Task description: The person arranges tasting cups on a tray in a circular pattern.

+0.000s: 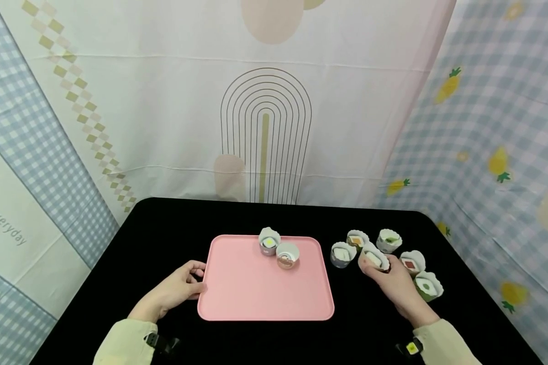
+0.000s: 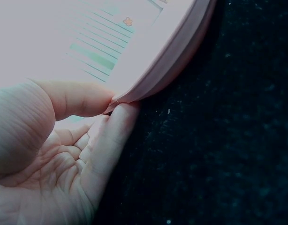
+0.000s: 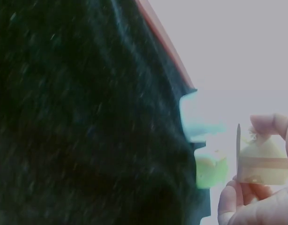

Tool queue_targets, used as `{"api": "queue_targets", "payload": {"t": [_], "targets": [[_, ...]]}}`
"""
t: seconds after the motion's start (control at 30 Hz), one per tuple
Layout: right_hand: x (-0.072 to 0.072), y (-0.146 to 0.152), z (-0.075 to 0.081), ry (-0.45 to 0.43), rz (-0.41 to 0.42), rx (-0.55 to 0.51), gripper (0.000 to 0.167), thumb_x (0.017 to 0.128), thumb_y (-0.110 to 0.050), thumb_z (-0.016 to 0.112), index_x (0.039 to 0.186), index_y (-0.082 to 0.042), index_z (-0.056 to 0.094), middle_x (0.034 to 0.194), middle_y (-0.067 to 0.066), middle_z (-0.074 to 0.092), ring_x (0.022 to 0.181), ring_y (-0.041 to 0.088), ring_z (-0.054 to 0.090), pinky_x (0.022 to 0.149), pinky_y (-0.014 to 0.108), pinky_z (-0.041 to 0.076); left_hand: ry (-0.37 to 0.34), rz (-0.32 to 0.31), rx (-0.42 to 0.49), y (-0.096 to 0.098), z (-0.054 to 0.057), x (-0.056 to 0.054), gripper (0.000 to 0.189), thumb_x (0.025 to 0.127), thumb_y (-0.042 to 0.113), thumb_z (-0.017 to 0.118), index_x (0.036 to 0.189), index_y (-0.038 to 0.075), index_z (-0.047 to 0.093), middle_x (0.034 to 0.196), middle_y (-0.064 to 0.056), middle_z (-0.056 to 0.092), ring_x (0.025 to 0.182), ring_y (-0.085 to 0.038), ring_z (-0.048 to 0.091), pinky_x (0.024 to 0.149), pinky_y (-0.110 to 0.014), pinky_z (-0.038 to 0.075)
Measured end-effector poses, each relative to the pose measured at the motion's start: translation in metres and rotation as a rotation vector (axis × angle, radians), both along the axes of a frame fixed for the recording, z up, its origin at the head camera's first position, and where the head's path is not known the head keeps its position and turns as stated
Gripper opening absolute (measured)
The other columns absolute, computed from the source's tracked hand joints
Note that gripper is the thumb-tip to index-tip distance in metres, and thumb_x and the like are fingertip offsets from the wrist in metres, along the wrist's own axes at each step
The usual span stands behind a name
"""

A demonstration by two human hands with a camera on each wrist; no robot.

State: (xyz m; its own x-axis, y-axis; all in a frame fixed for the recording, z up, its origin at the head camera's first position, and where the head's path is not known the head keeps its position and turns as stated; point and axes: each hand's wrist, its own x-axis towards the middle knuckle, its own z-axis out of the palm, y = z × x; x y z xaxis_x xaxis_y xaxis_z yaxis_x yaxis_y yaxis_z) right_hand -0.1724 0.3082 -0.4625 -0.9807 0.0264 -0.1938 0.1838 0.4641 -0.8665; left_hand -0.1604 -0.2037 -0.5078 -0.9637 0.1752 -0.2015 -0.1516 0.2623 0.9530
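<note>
Left hand (image 1: pixel 180 286), one: thumb and fingers pinch the left rim of a pink rectangular tray with rounded corners (image 1: pixel 265 299). Right hand (image 1: pixel 399 289), one: thumb and fingers grip a pale, scallop-rimmed paper-like cup with a white piece inside (image 1: pixel 374 257); whether its base touches the black cloth-covered table (image 1: pixel 173 228) cannot be told.

Key relation: the gripped cup is to the right of the tray, apart from it, level with the tray's farther half. The tray's long axis runs left to right; the right hand is nearer its right short side. Between cup and tray stands a grey cup with white contents (image 1: pixel 342 254).

On the tray, towards the far edge: a grey cup with a white-and-yellow piece (image 1: pixel 269 241); just beside it, a round white cup with a brownish lower wall (image 1: pixel 287 255).

About the right hand: cups with orange (image 1: pixel 357 239), green (image 1: pixel 389 241) and red (image 1: pixel 413 262) contents, plus a green-sided cup with a white piece (image 1: pixel 428 286).
</note>
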Motion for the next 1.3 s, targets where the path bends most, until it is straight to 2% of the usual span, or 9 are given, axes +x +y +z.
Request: {"api": "queue_targets", "payload": {"t": [0.2,0.47,0.67,0.8,1.07,1.3], "targets": [[-0.001,-0.02,0.004,0.052,0.014,0.016,0.082,0.088,-0.049,0.067,0.142,0.0,0.031,0.137,0.021,0.041,0.115,0.031,0.051,0.086,0.039,0.051,0.008,-0.007,0.01,0.0,0.001,0.001,0.049,0.084,-0.004,0.065,0.129,-0.002,0.045,0.111,-0.018,0.044,0.087,-0.025,0.053,0.074,-0.036,0.058],[-0.006,-0.044,0.0,0.104,0.021,0.022,0.075,0.086,-0.046,0.07,0.137,-0.001,0.038,0.133,0.019,0.047,0.115,0.03,0.052,0.087,0.037,0.051,0.001,0.013,0.007,0.001,0.0,0.001,0.049,0.083,-0.006,0.065,0.128,-0.002,0.047,0.111,-0.018,0.044,0.087,-0.025,0.053,0.074,-0.037,0.058],[-0.007,-0.059,-0.002,0.097,0.066,-0.004,0.076,0.085,-0.045,0.072,0.14,-0.005,0.038,0.135,0.019,0.047,0.116,0.03,0.053,0.088,0.038,0.052,0.004,0.026,-0.003,0.001,-0.002,0.0,0.048,0.083,-0.006,0.065,0.128,-0.001,0.047,0.111,-0.017,0.044,0.086,-0.025,0.053,0.074,-0.038,0.058],[-0.007,-0.073,-0.004,0.094,0.111,-0.034,0.073,0.086,-0.038,0.073,0.141,-0.008,0.037,0.133,0.017,0.048,0.113,0.027,0.056,0.087,0.038,0.053,0.006,0.029,-0.009,0.001,-0.002,0.0,0.048,0.083,-0.006,0.065,0.128,-0.001,0.048,0.11,-0.017,0.045,0.086,-0.025,0.053,0.073,-0.037,0.058],[-0.006,-0.106,-0.008,0.126,0.139,0.006,0.056,0.084,-0.027,0.076,0.128,-0.007,0.049,0.116,0.01,0.058,0.104,0.022,0.059,0.083,0.038,0.053,0.005,0.023,-0.01,0.001,-0.003,0.0,0.049,0.083,-0.006,0.065,0.128,-0.001,0.047,0.11,-0.017,0.045,0.085,-0.025,0.053,0.073,-0.037,0.058],[-0.007,-0.122,-0.019,0.211,0.168,0.066,0.047,0.079,-0.025,0.081,0.114,-0.006,0.055,0.105,0.005,0.06,0.095,0.017,0.058,0.081,0.035,0.05,0.007,0.016,0.004,0.001,0.0,0.001,0.048,0.083,-0.005,0.065,0.128,-0.002,0.046,0.11,-0.017,0.044,0.086,-0.025,0.053,0.073,-0.037,0.058]]}}
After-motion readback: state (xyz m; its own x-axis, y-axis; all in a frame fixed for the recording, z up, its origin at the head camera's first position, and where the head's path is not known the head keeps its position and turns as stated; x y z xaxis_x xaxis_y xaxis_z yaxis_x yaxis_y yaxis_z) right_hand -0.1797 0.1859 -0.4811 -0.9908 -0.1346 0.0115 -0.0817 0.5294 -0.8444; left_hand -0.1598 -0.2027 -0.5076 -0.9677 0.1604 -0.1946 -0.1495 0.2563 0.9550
